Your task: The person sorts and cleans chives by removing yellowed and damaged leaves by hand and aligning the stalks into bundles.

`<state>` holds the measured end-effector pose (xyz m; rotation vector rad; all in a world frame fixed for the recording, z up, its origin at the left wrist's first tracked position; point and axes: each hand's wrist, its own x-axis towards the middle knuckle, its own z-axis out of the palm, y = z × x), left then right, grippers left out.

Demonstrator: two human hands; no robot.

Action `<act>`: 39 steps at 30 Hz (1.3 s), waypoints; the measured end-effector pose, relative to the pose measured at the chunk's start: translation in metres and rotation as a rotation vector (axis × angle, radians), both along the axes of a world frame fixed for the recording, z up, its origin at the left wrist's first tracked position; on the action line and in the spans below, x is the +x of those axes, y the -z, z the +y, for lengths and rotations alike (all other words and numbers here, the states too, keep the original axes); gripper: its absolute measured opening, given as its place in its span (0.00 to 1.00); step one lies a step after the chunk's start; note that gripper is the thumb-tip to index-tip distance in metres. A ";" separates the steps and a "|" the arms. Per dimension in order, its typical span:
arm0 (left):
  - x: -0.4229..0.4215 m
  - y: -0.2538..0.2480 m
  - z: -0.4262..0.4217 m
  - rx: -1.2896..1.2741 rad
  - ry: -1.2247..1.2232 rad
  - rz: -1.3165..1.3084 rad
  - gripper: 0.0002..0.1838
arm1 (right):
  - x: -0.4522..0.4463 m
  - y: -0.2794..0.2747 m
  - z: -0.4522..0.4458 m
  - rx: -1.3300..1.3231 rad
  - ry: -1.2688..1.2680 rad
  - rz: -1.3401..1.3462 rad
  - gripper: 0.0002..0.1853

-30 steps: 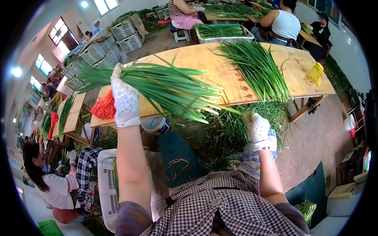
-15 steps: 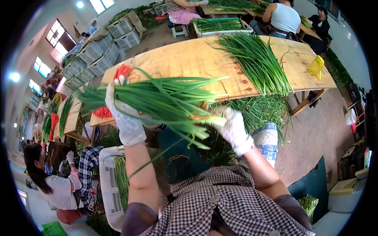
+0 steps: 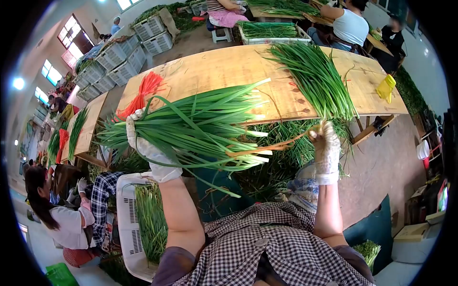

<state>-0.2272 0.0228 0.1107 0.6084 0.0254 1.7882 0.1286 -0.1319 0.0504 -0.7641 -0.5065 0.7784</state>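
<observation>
My left hand (image 3: 149, 148), in a white glove, is closed around the leafy end of a bunch of garlic chives (image 3: 200, 124), whose pale stem ends point right. My right hand (image 3: 327, 155), also gloved, is raised to the right with its fingers pinched on a brown withered leaf (image 3: 286, 142). That leaf stretches across to the lower stems of the bunch. Beyond the bunch, red ties (image 3: 147, 90) lie on the wooden table (image 3: 214, 66). Another pile of garlic chives (image 3: 312, 78) rests on the table's right half.
A yellow container (image 3: 385, 87) stands at the table's right end. Loose leaves (image 3: 281, 131) are heaped below its near edge. A white crate (image 3: 129, 229) of chives sits at my left. Co-workers sit at left and at the back; stacked crates (image 3: 112, 57) stand behind.
My right hand has moved right and up from the stem ends, drawing out the brown leaf. The bunch is more fanned out, and my left hand has shifted slightly down.
</observation>
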 end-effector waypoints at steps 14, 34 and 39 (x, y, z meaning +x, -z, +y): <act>0.031 -0.010 -0.026 -0.177 -0.109 0.027 0.08 | -0.091 -0.038 0.025 0.269 0.421 -1.684 0.28; -0.007 0.006 -0.020 -0.303 -0.195 -0.022 0.10 | -0.001 -0.032 -0.001 -0.561 0.274 -1.593 0.24; 0.000 0.009 -0.015 -0.293 -0.184 -0.024 0.10 | -0.075 -0.054 0.018 0.065 0.294 -1.791 0.25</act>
